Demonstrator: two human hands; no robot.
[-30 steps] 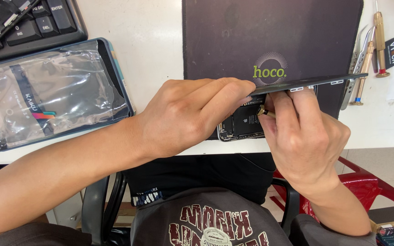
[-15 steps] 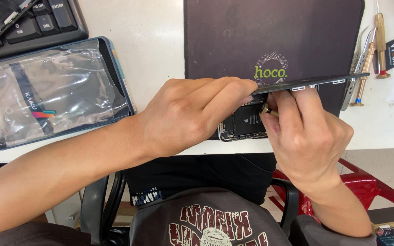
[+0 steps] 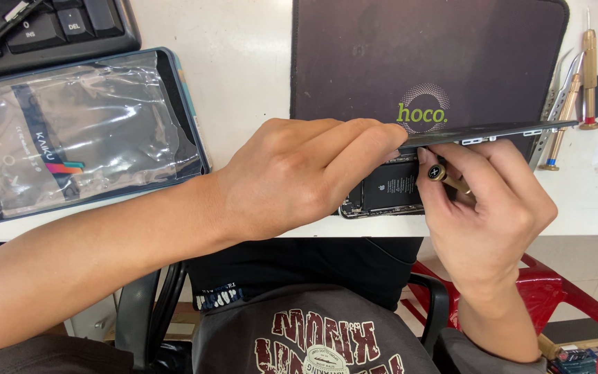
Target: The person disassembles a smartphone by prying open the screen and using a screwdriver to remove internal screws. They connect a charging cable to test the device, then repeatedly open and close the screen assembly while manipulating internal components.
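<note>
- Phone [image 3: 389,190], one, opened up with its dark insides showing, lies at the near edge of the tabletop [image 3: 243,83], at centre frame, half on the dark work mat [image 3: 423,55].
- Its thin screen panel [image 3: 493,131] is lifted edge-on above the body; the long axis runs left to right across the frame, rising slightly toward the right.
- Left hand [image 3: 292,176] comes in from the lower left, fingers curled, pinching the left end of the lifted panel.
- Right hand [image 3: 486,208] comes from the lower right, closed around a small brass-coloured screwdriver [image 3: 444,176] whose cross-marked cap end faces the camera; the tip is hidden, so I cannot tell where it touches.
- Both hands meet over the phone body, which sits directly beneath and between them; the right hand seems nearer the exposed parts, the left nearer the panel's end.
- Counts: two hands, one phone body, one lifted panel, one held screwdriver.
- Right edge of frame: two more brass-handled screwdrivers [image 3: 588,69] and tweezers [image 3: 555,104] lie beside the mat.
- Upper left: a keyboard [image 3: 57,28], and below it a flat dark tray holding a clear plastic bag [image 3: 77,131].
</note>
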